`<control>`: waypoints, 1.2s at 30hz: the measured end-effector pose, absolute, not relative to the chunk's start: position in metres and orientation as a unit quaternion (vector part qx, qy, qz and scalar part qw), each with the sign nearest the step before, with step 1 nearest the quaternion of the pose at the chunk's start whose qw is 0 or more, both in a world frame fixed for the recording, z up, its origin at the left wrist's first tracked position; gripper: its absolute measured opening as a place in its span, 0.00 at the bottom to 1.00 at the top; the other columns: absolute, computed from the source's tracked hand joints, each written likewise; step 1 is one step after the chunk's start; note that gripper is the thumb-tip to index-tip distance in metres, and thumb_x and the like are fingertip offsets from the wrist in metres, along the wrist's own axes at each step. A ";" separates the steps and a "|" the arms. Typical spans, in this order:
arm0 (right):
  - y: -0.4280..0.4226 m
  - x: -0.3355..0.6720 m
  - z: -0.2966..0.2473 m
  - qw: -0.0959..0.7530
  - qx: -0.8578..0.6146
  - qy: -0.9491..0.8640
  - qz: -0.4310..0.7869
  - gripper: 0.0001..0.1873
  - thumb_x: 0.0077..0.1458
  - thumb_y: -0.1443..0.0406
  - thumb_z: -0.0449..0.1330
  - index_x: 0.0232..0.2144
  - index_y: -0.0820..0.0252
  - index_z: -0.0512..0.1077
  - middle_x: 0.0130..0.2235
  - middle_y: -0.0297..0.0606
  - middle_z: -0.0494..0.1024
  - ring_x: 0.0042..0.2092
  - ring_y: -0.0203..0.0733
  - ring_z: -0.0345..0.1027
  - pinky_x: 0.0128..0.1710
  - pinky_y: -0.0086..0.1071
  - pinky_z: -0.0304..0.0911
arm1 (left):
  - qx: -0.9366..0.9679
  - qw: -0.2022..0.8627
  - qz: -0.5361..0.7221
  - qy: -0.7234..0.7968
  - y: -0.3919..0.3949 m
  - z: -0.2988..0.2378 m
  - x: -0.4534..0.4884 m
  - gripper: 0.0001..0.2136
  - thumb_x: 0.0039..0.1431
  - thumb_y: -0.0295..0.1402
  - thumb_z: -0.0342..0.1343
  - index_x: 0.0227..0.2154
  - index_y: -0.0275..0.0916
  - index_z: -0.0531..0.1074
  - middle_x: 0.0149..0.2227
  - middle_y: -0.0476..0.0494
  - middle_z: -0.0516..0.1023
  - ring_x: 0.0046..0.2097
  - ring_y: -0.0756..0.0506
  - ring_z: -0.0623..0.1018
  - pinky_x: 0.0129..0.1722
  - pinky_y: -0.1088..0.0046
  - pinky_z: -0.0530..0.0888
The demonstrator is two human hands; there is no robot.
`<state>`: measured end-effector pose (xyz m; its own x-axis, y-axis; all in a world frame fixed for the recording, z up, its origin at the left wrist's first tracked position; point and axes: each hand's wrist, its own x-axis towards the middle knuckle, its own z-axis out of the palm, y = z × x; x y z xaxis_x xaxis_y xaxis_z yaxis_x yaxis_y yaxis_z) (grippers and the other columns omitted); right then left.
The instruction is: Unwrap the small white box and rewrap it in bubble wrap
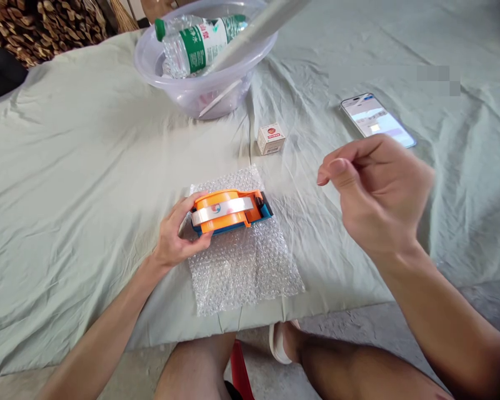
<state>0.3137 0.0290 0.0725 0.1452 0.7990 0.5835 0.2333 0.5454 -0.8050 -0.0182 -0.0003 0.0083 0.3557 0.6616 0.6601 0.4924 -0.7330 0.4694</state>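
My left hand (179, 232) grips the rear end of an orange and blue tape dispenser (250, 208), thumb on the near side and fingers on the far side. A roll of tape (225, 211) sits in it. Under the dispenser lies a sheet of bubble wrap (245, 272). My right hand (379, 191) is raised to the right, apart from the dispenser, with thumb and fingertips pinched together. Whatever is between those fingertips, if anything, I cannot make out. Just beyond the bubble wrap stands a small printed box (270, 139).
A translucent plastic basin (170, 83) with a green-labelled water bottle (195, 47) stands at the back. A whitish, blurred long strip (254, 36) slants across it. To the right a lit phone (377, 119) rests on the pale green cloth (87, 166). Stacked firewood (45, 25) is at far left.
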 end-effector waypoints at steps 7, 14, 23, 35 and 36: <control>0.017 0.316 0.105 0.645 -0.414 -0.624 0.154 0.16 0.66 0.51 0.77 0.33 0.51 0.81 0.30 0.34 0.79 0.31 0.42 0.71 0.30 0.43 0.58 | 0.827 0.080 0.430 0.354 -0.002 0.015 -0.015 0.35 0.70 0.38 0.68 0.77 0.48 0.66 0.55 0.40 0.86 0.48 0.42 0.86 0.46 0.65 0.86; 0.023 0.326 0.100 0.583 -0.438 -0.624 0.282 0.22 0.59 0.46 0.81 0.31 0.52 0.78 0.31 0.32 0.79 0.31 0.38 0.72 0.32 0.39 0.63 | 0.822 0.084 0.438 0.355 -0.001 0.013 -0.016 0.37 0.67 0.33 0.68 0.78 0.48 0.66 0.60 0.39 0.85 0.49 0.42 0.87 0.50 0.64 0.87; 0.033 0.346 0.060 0.426 -0.491 -0.557 0.517 0.23 0.53 0.47 0.82 0.44 0.52 0.87 0.35 0.34 0.83 0.37 0.41 0.76 0.42 0.41 0.75 | 0.814 0.090 0.437 0.371 0.000 0.007 -0.020 0.37 0.68 0.36 0.68 0.77 0.50 0.67 0.56 0.40 0.87 0.47 0.41 0.87 0.46 0.63 0.87; 0.033 0.332 0.042 0.402 -0.465 -0.469 0.634 0.26 0.48 0.45 0.85 0.32 0.55 0.80 0.33 0.33 0.78 0.36 0.38 0.71 0.40 0.38 0.66 | 0.816 0.088 0.433 0.372 0.000 0.006 -0.021 0.37 0.71 0.40 0.68 0.79 0.50 0.65 0.60 0.39 0.86 0.48 0.41 0.88 0.47 0.64 0.88; 0.033 0.330 0.039 0.406 -0.465 -0.466 0.634 0.26 0.48 0.45 0.85 0.32 0.55 0.80 0.32 0.33 0.78 0.35 0.37 0.70 0.39 0.38 0.66 | 0.816 0.090 0.431 0.374 0.000 0.006 -0.020 0.37 0.72 0.42 0.67 0.80 0.51 0.63 0.59 0.40 0.87 0.47 0.42 0.88 0.46 0.64 0.88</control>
<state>0.3304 0.0330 0.0389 -0.2383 0.9478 -0.2117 -0.0804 -0.2365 -0.9683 -0.0202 -0.0004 0.0064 0.3493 0.6873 0.6369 0.5326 -0.7049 0.4685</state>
